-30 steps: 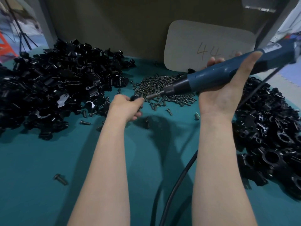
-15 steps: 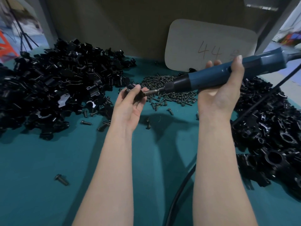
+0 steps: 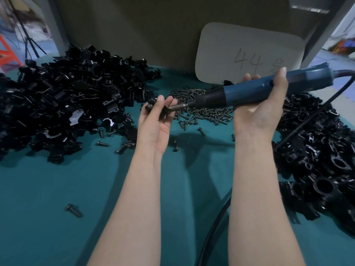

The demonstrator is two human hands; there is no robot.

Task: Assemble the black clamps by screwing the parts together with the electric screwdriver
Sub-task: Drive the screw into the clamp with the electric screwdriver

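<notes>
The clamp [image 3: 153, 105] sits just left of the screws [image 3: 203, 111], raised off the mat [image 3: 48, 233]. It is a small, glossy black piece, and its exact shape is hard to make out behind the fingertips. The left hand [image 3: 155, 124] is turned palm up and pinches it at the fingertips.

The driver [image 3: 249, 91] lies nearly level above the screws and points left. It has a dark blue body, a black knurled collar and a short metal bit. The bit tip touches the clamp's right side. The right hand [image 3: 261, 112] grips the blue body from below, right of the screws, with the thumb over the near side and the fingertips showing past the top. A black cord [image 3: 211, 233] leaves the driver's rear end (the far right of it) and another run of it crosses the mat nearer the person than the screws.

The screws are small, dark and pan-headed, in a loose spread with a few scattered towards the person. One stray screw [image 3: 74, 210] lies well apart from them, down to the left.

Left of the screws is the left heap [image 3: 63, 96], a tangle of shiny black half-round clamp parts. Right of the screws is the right heap [image 3: 324, 160], where several pieces show round bores. Behind the screws a pale card [image 3: 247, 52] with rounded corners stands upright, marked "44".
</notes>
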